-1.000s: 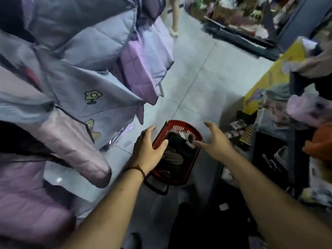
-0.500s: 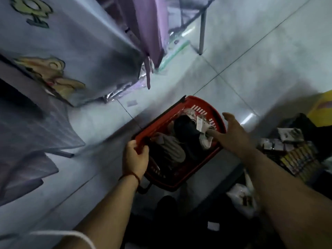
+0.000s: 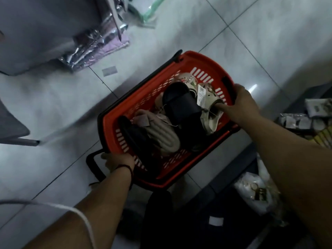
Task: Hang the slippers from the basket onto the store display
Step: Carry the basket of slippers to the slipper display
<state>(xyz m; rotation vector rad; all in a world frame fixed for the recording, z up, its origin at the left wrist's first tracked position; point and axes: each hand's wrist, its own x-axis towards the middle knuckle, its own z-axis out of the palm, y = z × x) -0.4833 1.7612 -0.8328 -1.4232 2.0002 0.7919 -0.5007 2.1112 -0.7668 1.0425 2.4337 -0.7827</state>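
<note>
Over the red basket (image 3: 203, 59), L hand (image 3: 117, 161) gripped its near rim; R hand (image 3: 241, 105) reached in, fingers closing on a cream slipper (image 3: 211, 115). Pickup step; next needs lifting it clear w/ tag.

— Where does the basket (image 3: 201, 62) sit?
— On the floor (image 3: 53, 108), slippers (image 3: 181, 105) piled inside. The left hand (image 3: 117, 161) is at its near-left corner (by the handle (image 3: 94, 167)); the right hand (image 3: 240, 103) is at its right rim.
— And around it?
— Packaged goods (image 3: 296, 121) lie to the right.
</note>
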